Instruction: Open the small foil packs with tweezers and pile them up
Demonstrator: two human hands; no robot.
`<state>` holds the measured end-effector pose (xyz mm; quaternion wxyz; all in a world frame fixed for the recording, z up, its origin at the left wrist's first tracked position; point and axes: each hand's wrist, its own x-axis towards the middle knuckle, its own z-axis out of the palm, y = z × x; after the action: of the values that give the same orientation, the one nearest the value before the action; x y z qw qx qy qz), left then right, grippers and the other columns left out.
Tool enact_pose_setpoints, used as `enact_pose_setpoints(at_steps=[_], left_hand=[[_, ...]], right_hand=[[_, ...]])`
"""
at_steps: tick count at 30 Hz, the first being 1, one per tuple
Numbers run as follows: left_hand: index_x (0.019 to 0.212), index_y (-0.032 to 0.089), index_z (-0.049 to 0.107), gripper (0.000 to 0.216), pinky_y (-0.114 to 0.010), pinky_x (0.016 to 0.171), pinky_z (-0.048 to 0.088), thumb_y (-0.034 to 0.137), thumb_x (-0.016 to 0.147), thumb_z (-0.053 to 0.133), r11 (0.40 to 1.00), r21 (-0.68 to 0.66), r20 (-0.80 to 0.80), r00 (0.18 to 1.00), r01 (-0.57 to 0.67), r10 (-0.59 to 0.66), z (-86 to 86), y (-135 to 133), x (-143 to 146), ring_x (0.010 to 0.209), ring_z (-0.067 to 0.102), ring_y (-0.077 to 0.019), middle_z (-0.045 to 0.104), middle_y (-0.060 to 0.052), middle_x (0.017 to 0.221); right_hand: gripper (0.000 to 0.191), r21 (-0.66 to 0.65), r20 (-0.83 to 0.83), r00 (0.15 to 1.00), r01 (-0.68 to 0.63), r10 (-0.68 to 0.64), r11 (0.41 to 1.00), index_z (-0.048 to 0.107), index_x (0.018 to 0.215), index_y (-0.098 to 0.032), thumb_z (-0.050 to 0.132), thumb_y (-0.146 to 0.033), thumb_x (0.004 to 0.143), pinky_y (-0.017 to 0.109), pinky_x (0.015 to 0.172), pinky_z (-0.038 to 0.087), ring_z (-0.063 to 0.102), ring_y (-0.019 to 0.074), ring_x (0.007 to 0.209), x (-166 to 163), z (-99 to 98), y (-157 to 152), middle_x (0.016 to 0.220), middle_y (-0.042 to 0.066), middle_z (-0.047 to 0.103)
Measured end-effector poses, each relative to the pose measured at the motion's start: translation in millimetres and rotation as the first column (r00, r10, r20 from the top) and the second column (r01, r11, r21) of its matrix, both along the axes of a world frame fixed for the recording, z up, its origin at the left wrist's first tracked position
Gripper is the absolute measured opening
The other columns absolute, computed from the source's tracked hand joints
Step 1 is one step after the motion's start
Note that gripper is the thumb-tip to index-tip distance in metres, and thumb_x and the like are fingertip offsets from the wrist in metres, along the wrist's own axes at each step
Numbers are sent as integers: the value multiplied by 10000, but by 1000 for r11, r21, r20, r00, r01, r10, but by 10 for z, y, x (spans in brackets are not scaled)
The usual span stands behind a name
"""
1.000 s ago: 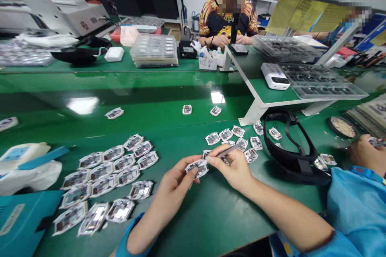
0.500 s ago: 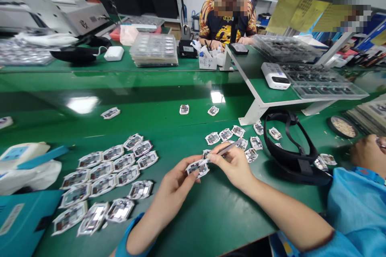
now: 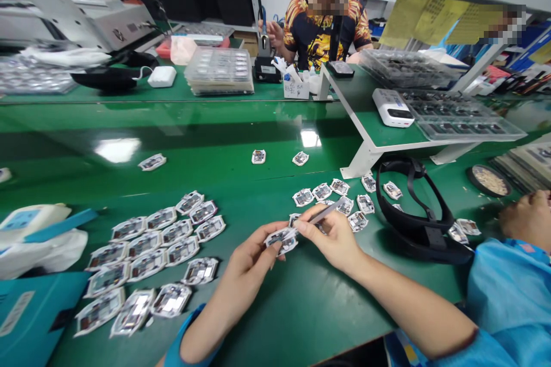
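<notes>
The left hand (image 3: 249,264) pinches a small white-rimmed housing (image 3: 281,237) by its near-left edge, thumb on the upper side and fingers around the back, holding it just above the counter (image 3: 267,315). The right hand (image 3: 336,242) grips a slim grey tool (image 3: 326,213) between thumb and fingers, its tip at the right part of the housing; whether the tip touches the inside cannot be made out. The housing looks light and stiff, probably plastic, so its shell should bear a modest pinch without bending. The small parts packed inside look far more delicate, and a slip of the hard tool could scratch or dislodge them. The smooth rim may be a little slick, so opposite edges seem the surest hold, with fingertips clear of the open face. The narrow tabs at the corners look the likeliest to snap. Similar housings (image 3: 148,264) lie in rows to the left.
</notes>
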<state>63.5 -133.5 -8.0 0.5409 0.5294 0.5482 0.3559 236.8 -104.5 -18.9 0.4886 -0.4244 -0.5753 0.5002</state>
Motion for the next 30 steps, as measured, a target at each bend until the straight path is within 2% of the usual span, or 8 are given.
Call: enact_pose_setpoints(at_steps=[9,30], left_hand=[[1120,152,610,342,-258,612,411,360,868,508,999,10,-37,999,33,-32,-4,-3,-10,655,534,-165,619,1,701],[1097,172,635,342,-256,596,439,376,841,536,1000,23,-40,999,9,-8,21,-4,8,648,576,-174,646,-6,706]], right_hand=[[180,-42,-62,998,27,-30,999,639,772,-194,663,-369,805,276,633,445,560,144,662,-19,13,15,713,-3,611],[140,-36,-81,996,41,-44,999,652,786,-197,708,-324,771,304,668,498,622,171,704,-20,-31,3,751,16,668]])
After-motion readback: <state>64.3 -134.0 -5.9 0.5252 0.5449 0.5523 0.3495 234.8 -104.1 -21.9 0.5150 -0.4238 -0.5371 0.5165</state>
